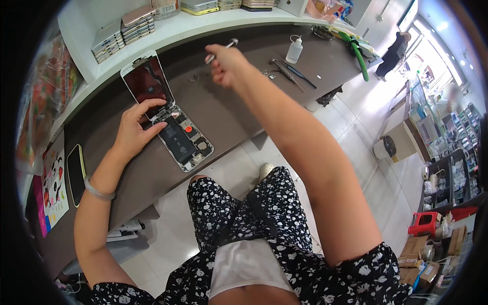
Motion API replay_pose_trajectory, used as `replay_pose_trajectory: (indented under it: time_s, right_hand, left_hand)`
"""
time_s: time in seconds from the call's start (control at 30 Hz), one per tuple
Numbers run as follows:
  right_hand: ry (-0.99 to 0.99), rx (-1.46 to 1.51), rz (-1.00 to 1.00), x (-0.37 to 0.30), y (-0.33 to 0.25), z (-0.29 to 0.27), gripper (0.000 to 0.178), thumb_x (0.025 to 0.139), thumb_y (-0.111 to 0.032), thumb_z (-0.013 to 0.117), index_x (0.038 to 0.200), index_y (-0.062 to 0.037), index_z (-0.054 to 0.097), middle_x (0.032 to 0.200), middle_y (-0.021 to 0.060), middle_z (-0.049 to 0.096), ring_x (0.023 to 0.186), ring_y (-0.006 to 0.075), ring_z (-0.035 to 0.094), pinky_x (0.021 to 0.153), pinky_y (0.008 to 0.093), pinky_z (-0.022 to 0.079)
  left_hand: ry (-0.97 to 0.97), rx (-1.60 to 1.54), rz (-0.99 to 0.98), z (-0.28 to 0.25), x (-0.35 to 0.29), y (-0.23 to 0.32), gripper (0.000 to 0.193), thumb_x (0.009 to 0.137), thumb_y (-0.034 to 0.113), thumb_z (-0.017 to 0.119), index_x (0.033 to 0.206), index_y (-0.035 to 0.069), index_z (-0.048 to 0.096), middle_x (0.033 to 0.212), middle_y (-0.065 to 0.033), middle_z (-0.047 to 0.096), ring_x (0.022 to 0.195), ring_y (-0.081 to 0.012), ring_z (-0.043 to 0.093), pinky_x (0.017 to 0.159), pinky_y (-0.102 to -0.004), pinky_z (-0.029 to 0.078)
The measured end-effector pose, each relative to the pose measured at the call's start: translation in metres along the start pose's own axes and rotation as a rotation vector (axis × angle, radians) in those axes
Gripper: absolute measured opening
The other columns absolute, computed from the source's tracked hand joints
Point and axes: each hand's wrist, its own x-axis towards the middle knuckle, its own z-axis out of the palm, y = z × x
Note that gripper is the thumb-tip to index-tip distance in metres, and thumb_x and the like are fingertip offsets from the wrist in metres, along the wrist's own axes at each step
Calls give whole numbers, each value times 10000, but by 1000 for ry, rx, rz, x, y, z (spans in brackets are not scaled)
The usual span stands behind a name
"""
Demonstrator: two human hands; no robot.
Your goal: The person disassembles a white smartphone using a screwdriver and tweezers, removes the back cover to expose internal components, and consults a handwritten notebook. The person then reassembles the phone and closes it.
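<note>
An opened smartphone lies on the brown table. Its screen panel (pixel 147 81) is folded up, and the lower body (pixel 178 142) shows a black battery, circuit parts and a round orange sticker. My left hand (pixel 133 127) grips the phone where the two halves meet, thumb on the body's edge, fingers on the screen panel. Farther off and to the right, my right hand (pixel 229 63) is closed around a slim silver screwdriver (pixel 232 42), most of which the fingers hide. Tiny loose bits that look like screws (pixel 195 78) lie on the table beside that hand.
Tweezers (pixel 300 74), a pointed tool with a patterned handle (pixel 287 75) and a clear squeeze bottle (pixel 294 50) are at the right. Another phone (pixel 76 175) lies at the left. Stacked phones (pixel 138 25) stand on the white shelf (pixel 193 30) behind. A person (pixel 394 55) stands far right.
</note>
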Motion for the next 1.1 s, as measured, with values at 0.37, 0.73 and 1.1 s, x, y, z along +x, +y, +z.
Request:
replay_pose_trajectory:
  time_s: [0.37, 0.73, 1.1]
  right_hand:
    - [-32, -351, -506, -69, 71, 10, 436, 861, -360, 578, 591, -20, 541, 499, 17, 468, 376, 79, 396, 374, 235, 294]
    - [-128, 306, 36, -13, 19, -14, 305, 855, -292, 540, 618, -119, 457, 449, -69, 331, 359, 56, 266, 367, 213, 205]
    - [-61, -198, -257, -49, 51, -3, 354, 870, -299, 562, 610, -63, 522, 434, -25, 372, 344, 66, 279, 338, 225, 175]
  left_hand:
    - [22, 13, 20, -1, -2, -2, 434, 681, -12, 704, 1093, 62, 587, 919, -100, 601, 821, -181, 599, 729, -290, 502]
    - [-5, 77, 19, -1, 1, -2, 433, 694, -16, 685, 1111, 34, 580, 1022, -45, 592, 859, -96, 555, 732, -247, 484]
    - [-1, 40, 25, 0, -1, -1, 425, 692, -29, 677, 1103, 25, 584, 1003, -72, 600, 882, -119, 578, 759, -261, 492]
